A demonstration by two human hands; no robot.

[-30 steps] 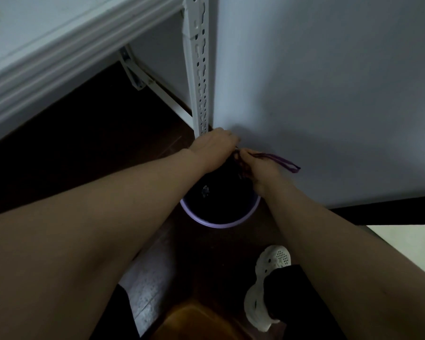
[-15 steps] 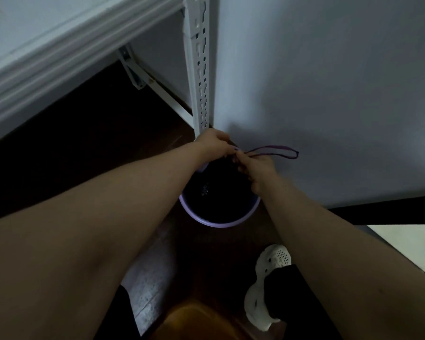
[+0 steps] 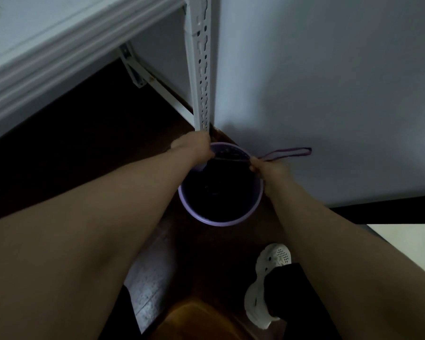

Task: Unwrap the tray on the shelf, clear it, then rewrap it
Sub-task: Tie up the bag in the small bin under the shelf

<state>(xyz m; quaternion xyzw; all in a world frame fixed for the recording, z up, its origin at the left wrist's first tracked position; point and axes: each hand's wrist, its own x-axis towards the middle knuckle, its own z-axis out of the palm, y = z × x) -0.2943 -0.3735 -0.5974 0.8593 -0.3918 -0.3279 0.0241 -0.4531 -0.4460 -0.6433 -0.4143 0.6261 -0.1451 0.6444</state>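
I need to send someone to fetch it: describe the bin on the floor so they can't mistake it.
Start at the white perforated shelf upright that runs down beside the pale wall. At its foot, on the dark floor, stands a round bin with a dark liner inside. Its lilac rim is the only coloured ring there, and both hands, left hand and right hand, grip its far edge.

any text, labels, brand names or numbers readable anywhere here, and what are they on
None can be read.
The purple bin, the purple loop held by the right hand, the white shelf post and the white shoe show no print.
The left hand at the bin's rim covers no visible label; the bin's inside is too dark to tell.
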